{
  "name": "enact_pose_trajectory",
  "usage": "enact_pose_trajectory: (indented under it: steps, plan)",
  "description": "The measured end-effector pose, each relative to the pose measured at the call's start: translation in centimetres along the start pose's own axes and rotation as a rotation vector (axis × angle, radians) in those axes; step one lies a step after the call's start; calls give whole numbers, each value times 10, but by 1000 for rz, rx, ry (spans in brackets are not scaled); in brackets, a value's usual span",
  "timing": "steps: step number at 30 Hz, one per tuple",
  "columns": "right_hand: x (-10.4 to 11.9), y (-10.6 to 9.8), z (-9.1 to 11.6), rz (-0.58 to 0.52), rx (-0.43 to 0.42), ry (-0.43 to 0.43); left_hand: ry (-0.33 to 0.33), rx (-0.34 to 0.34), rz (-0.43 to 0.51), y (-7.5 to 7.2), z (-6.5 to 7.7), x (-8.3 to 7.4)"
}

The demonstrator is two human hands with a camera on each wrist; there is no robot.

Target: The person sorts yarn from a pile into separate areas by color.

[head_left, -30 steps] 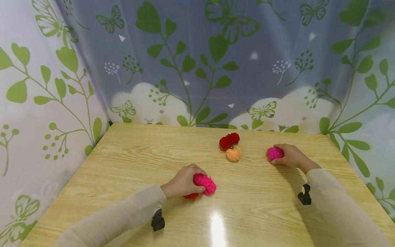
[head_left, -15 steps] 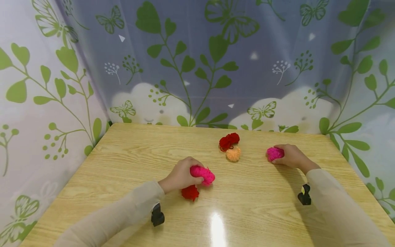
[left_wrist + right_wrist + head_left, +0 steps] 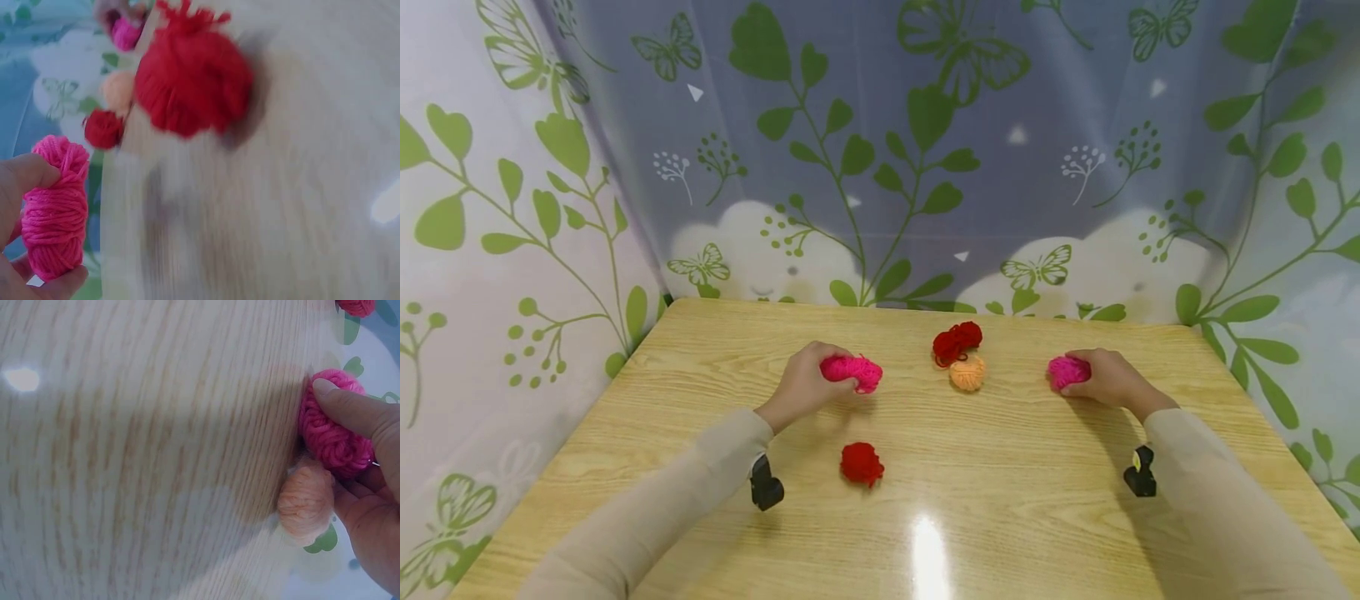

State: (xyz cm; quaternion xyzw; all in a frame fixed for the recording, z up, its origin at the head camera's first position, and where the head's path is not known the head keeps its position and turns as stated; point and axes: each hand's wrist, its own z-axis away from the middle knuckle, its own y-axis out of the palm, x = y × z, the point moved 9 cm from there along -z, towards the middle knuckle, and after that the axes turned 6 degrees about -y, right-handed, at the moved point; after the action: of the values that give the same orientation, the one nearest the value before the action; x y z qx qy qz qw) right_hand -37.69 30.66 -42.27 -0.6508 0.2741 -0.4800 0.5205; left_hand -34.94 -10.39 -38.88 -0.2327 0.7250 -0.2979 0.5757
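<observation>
In the head view, my left hand (image 3: pixel 805 383) pinches a bright pink yarn skein (image 3: pixel 857 372) between thumb and fingers, raised above the table. The left wrist view shows the skein (image 3: pixel 55 212) upright in that grip. A red yarn ball (image 3: pixel 861 464) with a tufted end lies nearer me, apart from the hand. At the right, my right hand (image 3: pixel 1108 379) grips a magenta yarn ball (image 3: pixel 1066 373) at the table surface. Beside that ball in the right wrist view is a peach yarn ball (image 3: pixel 306 503); I cannot tell whether the head view shows it.
A dark red yarn bundle (image 3: pixel 957 343) and an orange yarn ball (image 3: pixel 967 374) lie close together between the hands, towards the back of the wooden table (image 3: pixel 700 358). A patterned curtain (image 3: pixel 865 167) stands behind the table's far edge.
My left hand has lifted the pink skein away from the red ball and carried it back and to the left, uncovering the red ball. The right hand has stayed in place.
</observation>
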Motion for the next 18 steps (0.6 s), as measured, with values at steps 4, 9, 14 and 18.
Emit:
enact_pose_trajectory:
  steps: [4, 9, 14, 18]
  plan:
    - [0, 0, 0, -1, -2, -6, -34, -57, 6, -14, -7, 15]
    - [-2, 0, 0, 8, -4, -7, -82, -100, 20, -25, -13, 37]
    - [-2, 1, 0, 9, -9, -9, -134, -150, -4, -37, -18, 63]
    - [-2, 1, -1, 4, -13, -8, -199, -210, 12, -51, -21, 83]
